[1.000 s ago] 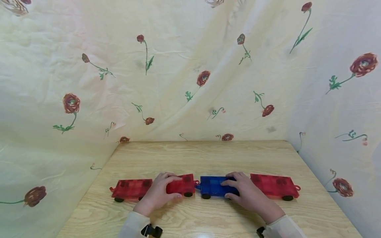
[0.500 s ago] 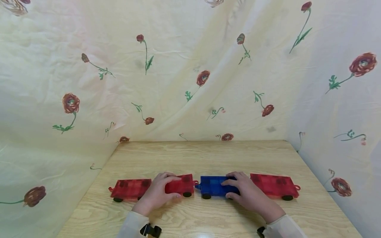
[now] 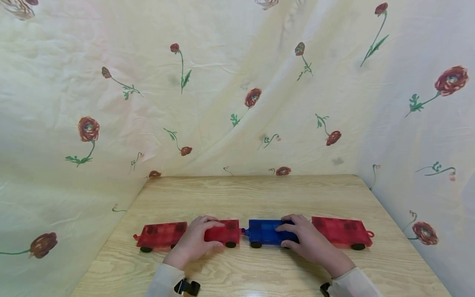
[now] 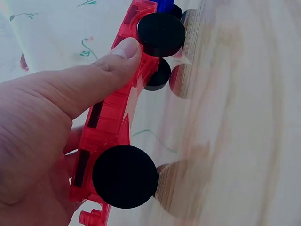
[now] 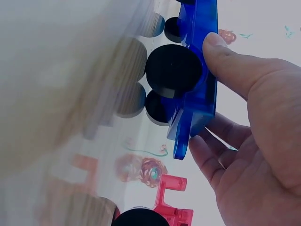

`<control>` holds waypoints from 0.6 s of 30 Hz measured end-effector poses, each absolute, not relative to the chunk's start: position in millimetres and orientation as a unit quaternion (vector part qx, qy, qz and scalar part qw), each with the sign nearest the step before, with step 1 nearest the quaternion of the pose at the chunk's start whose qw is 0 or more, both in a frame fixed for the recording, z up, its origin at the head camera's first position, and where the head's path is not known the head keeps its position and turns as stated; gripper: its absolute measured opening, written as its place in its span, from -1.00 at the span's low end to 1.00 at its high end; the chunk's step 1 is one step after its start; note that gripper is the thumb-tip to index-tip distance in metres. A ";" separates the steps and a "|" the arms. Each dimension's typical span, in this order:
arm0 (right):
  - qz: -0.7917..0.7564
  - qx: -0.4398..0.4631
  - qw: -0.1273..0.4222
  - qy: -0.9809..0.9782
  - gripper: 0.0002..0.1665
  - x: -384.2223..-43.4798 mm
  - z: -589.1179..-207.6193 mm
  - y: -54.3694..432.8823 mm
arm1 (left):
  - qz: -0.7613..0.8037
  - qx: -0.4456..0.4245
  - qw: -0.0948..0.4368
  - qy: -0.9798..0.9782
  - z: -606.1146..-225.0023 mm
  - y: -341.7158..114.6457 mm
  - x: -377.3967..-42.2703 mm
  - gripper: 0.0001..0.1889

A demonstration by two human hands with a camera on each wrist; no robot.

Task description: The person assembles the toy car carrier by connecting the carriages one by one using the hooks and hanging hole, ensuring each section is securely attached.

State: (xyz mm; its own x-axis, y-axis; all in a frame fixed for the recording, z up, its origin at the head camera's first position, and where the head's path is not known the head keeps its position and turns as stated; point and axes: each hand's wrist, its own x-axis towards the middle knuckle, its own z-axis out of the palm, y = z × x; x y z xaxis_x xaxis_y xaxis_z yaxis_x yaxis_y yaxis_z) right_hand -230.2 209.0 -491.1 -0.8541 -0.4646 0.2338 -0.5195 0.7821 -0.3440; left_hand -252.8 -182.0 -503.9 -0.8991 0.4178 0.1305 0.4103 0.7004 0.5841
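In the head view my left hand (image 3: 200, 239) grips a see-through red toy train car (image 3: 231, 232), thumb on its near side and fingers over the far side. My right hand (image 3: 306, 239) holds a blue toy train car (image 3: 263, 232) the same way. Between the two cars, the red coupling overlaps the blue one (image 3: 245, 232). The left wrist view shows my thumb pressing the side of the red car (image 4: 110, 108), beside its black wheels. In the right wrist view my thumb is against the blue car (image 5: 202, 89), whose free hook points down.
Left of my left hand stands another red car (image 3: 163, 234), partly hidden by that hand. A further red car (image 3: 341, 232) stands to the right, behind my right wrist. All are on a wooden table (image 3: 241, 194), with a flowered cloth (image 3: 215, 103) hanging behind and beside it.
My left hand and its red car have shifted slightly left, and the car's right end has come down to the blue coupling. The leftmost car moved left too. My right hand stays nearly still.
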 end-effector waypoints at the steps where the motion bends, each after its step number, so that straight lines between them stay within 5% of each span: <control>1: 0.202 0.264 0.069 -0.941 -0.60 -230.3 -491.3 208.6 | 0.313 0.222 0.006 0.923 -503.7 -183.1 -253.1 -0.42; 18: 0.223 0.272 0.071 -0.934 -0.61 -231.8 -494.6 207.0 | 0.307 0.214 -0.005 0.927 -502.4 -196.3 -256.3 -0.40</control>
